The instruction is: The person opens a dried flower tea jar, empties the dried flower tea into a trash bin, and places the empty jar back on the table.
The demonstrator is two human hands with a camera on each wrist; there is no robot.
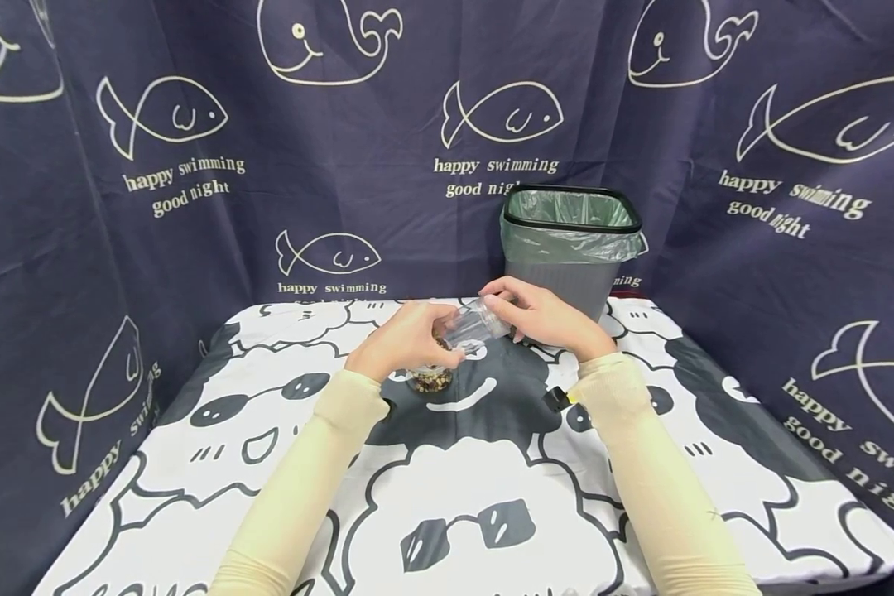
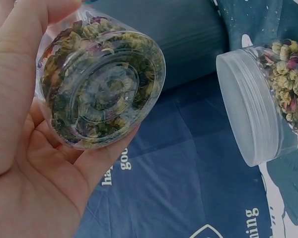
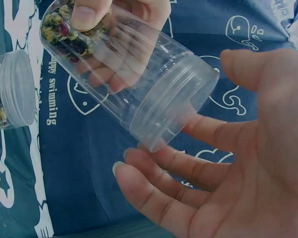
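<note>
My left hand (image 1: 406, 338) grips a clear plastic jar (image 1: 471, 326) round its base end and holds it tilted above the table. Dried flower buds (image 3: 64, 32) lie gathered toward that base; the rest of the jar looks bare inside. A translucent screw lid (image 3: 176, 96) sits on the other end. Around this lid my right hand (image 1: 547, 316) is spread, its thumb apart from the lid and its fingers at the far side; whether they touch it is hard to tell. A second lidded jar (image 1: 430, 381) of dried flowers stands on the table below my left hand.
A grey bin (image 1: 562, 277) with a green liner stands at the back right, behind my right hand. The table (image 1: 484, 472) wears a cartoon-sheep cloth. Dark blue fish-print curtains (image 1: 410, 199) hang behind and at both sides.
</note>
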